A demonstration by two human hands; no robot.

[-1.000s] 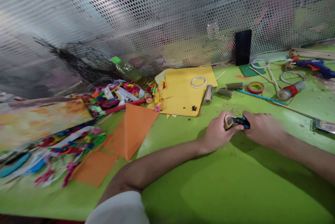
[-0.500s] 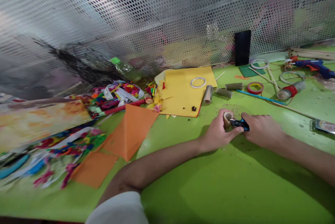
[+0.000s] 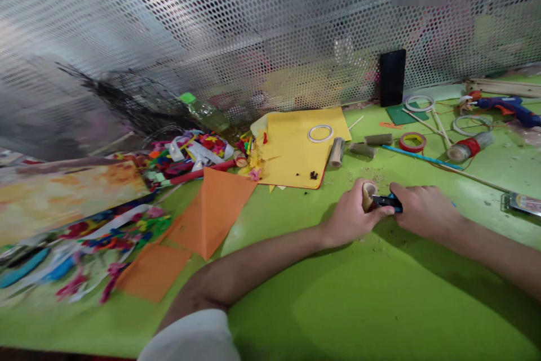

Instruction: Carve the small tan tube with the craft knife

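Note:
My left hand [image 3: 350, 214] is closed round a short cardboard tube [image 3: 369, 188], its open end tilted up toward the right. Closed on a dark utility knife with blue on it [image 3: 389, 202], my right hand [image 3: 422, 209] brings the blade to the tube's rim. The left thumb lies close beside the knife. Small pale shavings [image 3: 374, 174] are scattered on the green tabletop [image 3: 329, 299] around both hands. Just beyond, one tube [image 3: 337, 152] stands tilted and two brownish tube pieces [image 3: 378, 139] lie on their sides.
Yellow card [image 3: 291, 130] holds a white tape ring [image 3: 320, 133] and black bits. Orange paper [image 3: 220, 203] and colourful scraps [image 3: 194, 150] lie left. A phone [image 3: 392, 78] leans on the mesh panel [image 3: 296, 23]. Right are red tape [image 3: 412, 142], sticks and a glue gun [image 3: 509, 106].
The tube in my left hand has turned slightly, with more of its opening showing. The knife blade has shifted a little at the rim. Everything else stays in place.

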